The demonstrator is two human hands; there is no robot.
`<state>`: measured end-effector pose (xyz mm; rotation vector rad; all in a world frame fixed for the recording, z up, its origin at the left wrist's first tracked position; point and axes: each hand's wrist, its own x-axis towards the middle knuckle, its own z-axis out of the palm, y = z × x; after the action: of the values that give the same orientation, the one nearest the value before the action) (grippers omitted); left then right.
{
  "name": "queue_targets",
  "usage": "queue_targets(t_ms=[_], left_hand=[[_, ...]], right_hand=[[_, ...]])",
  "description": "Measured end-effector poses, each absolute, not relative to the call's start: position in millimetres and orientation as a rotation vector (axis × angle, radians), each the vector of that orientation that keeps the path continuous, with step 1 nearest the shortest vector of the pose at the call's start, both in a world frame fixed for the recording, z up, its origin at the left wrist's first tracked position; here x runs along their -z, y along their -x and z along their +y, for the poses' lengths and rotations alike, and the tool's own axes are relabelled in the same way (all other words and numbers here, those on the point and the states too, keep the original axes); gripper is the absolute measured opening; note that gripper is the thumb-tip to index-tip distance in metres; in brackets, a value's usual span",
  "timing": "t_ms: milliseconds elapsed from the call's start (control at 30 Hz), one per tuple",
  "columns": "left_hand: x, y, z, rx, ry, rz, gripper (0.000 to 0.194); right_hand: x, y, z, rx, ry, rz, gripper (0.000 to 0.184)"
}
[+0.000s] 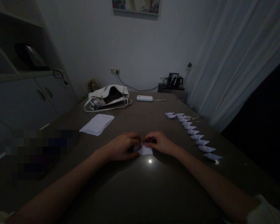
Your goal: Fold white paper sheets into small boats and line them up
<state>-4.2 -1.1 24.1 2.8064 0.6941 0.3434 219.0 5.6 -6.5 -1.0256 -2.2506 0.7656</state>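
A small piece of folded white paper (pixel 146 150) lies on the dark table in front of me. My left hand (pixel 124 146) has its fingers curled at the paper's left side, thumb along the lower edge. From the other side, my right hand (pixel 160 143) pinches the paper's upper part between thumb and fingers. Fingers of both hands nearly meet over it and hide its top. A curved row of several folded paper boats (pixel 197 137) stands to the right. On the left lies a stack of white paper sheets (pixel 98 123).
Toward the back of the table (pixel 140 189) sit a white handbag (pixel 107 95) and a white power bank (pixel 144 98) with a short cable. A black kettle (pixel 176 81) stands beyond the far end. A sheer curtain (pixel 214 62) hangs at the right; cabinets (pixel 25 99) line the left.
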Motion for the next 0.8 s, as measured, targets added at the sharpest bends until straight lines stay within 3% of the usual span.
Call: queue_targets(t_ms=[800], left_hand=[[-22.3, 3.2, -1.0, -0.356, -2.711, 0.643, 0.024]], right_hand=[[5.4, -218.4, 3.4, -0.717, 1.039, -2.256, 0.012]])
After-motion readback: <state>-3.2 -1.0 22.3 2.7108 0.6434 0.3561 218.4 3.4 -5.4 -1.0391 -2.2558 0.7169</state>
